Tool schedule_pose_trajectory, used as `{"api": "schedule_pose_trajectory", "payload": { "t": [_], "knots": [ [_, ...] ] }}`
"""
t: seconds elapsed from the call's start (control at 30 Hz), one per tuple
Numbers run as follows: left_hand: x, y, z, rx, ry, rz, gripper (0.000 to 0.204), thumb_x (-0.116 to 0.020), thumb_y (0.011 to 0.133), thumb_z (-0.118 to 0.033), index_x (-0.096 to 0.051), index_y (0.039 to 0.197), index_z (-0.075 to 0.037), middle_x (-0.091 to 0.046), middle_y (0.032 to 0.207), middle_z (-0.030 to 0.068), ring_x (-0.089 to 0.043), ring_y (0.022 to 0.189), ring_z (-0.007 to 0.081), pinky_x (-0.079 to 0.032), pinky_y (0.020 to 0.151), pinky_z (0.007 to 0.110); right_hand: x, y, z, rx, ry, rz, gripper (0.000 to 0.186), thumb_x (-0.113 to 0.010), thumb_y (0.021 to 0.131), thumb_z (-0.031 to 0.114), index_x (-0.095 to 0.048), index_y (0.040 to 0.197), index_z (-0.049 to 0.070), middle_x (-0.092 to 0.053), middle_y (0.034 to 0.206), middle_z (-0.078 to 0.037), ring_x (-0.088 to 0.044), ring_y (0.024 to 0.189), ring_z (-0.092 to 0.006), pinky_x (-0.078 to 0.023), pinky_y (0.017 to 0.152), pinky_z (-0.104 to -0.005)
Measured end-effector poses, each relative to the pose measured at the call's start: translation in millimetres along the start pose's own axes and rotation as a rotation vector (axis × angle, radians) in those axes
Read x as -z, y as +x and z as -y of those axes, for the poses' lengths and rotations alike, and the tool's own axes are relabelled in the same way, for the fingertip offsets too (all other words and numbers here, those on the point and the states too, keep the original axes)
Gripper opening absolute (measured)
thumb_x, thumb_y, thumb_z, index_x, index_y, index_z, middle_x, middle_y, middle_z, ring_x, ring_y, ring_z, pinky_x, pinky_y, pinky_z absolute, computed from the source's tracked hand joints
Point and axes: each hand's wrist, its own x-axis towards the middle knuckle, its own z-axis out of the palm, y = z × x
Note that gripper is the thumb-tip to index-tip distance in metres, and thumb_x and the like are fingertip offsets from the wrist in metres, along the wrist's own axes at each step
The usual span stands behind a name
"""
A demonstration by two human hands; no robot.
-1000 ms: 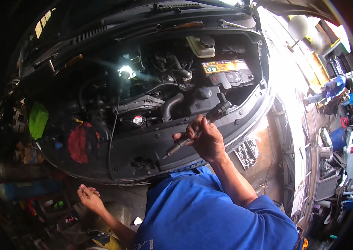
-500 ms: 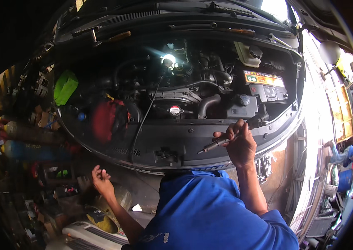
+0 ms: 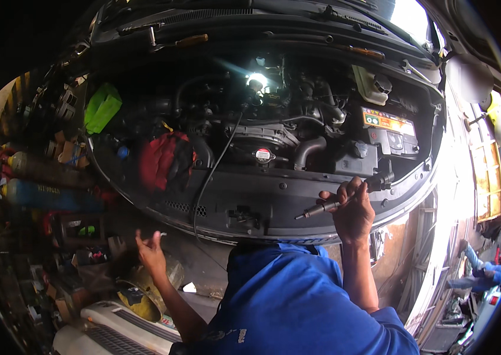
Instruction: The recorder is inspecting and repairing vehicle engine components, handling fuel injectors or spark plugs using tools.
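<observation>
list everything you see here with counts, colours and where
engine bay: 1, black, centre
slender metal part: 1, grey, in the right hand
battery: 1, black with orange label, bay right
reservoir: 1, whitish, black cap, rear right
lamp: 1, glowing white, mid-bay
cable: 1, dark, crossing bay front
bag-like item: 1, green, bay left
cloth-like item: 1, red and black, front left
brown-handled tools: 2, brown, bay rear
wrench: 1, silver, rear right corner
cylinders: 2, one blue, one dull, far left
clutter: uncountable, mixed, lower left, far right
shirt: 1, blue, bottom centre
left hand: 1, bare, lower left
right hand: 1, bare, centre right
</observation>
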Motion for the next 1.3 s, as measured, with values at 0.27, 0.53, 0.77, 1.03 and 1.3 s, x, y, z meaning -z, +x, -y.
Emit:
{"api": "schedule_pose_trajectory", "payload": {
  "t": [0.27, 0.53, 0.77, 1.03, 1.3],
  "knots": [
    [-4.2, -9.6, -120.2, -0.452, -0.054, -0.312, 0.051, -0.068, 0.098, -0.009, -0.057, 0.147, -0.01, -0.044, 0.157, 0.0205, -0.049, 0.141, 0.0364, -0.043, 0.112, 0.045, -5.2, 24.4, 7.8, 0.023, -0.053, -0.005, 0.037, -0.049, 0.108, 0.05, -0.051, 0.1, 0.014, -0.051, 0.083, -0.002, -0.069, 0.088, -0.0336, -0.057, 0.085, -0.0486],
    [-116.8, 24.8, -325.0, -0.979, -0.244, 0.297, 0.029, -0.07, 0.099, -0.019, -0.071, 0.122, -0.002, -0.068, 0.124, 0.0151, -0.067, 0.113, 0.0352, -0.053, 0.095, 0.04, -28.8, 130.5, 8.0, 0.04, 0.089, 0.272, 0.037, -0.046, 0.11, 0.047, -0.046, 0.098, 0.013, -0.048, 0.078, -0.001, -0.069, 0.09, -0.036, -0.055, 0.092, -0.058],
    [-230.9, 76.1, -383.8, -0.905, 0.314, 0.266, 0.075, -0.061, 0.1, -0.051, -0.043, 0.153, -0.001, -0.06, 0.139, 0.0277, -0.055, 0.131, 0.0473, -0.04, 0.11, 0.062, -7.1, 225.5, -15.3, -0.021, 0.327, 0.659, 0.036, -0.046, 0.111, 0.043, -0.042, 0.099, 0.01, -0.054, 0.084, -0.005, -0.068, 0.111, -0.05, -0.055, 0.095, -0.0685],
    [-205.7, 119.1, -410.9, -0.818, 0.14, 0.197, 0.051, -0.065, 0.099, -0.043, -0.068, 0.132, -0.004, -0.073, 0.102, 0.0293, -0.071, 0.099, 0.0466, -0.056, 0.09, 0.05, 17.3, 224.6, -3.6, 0.048, 0.354, 0.597, 0.035, -0.041, 0.112, 0.044, -0.044, 0.099, 0.011, -0.055, 0.085, -0.006, -0.063, 0.12, -0.0552, -0.047, 0.098, -0.0718],
    [-218.8, 199.8, -410.2, -0.986, 0.182, -0.163, 0.048, -0.064, 0.1, -0.04, -0.069, 0.13, -0.003, -0.073, 0.112, 0.0263, -0.07, 0.103, 0.045, -0.056, 0.088, 0.051, 23.1, 225.5, 12.1, 0.128, 0.361, 0.685, 0.035, -0.037, 0.113, 0.042, -0.042, 0.102, 0.01, -0.051, 0.088, -0.006, -0.055, 0.13, -0.0576, -0.041, 0.107, -0.075]
  ]
}}
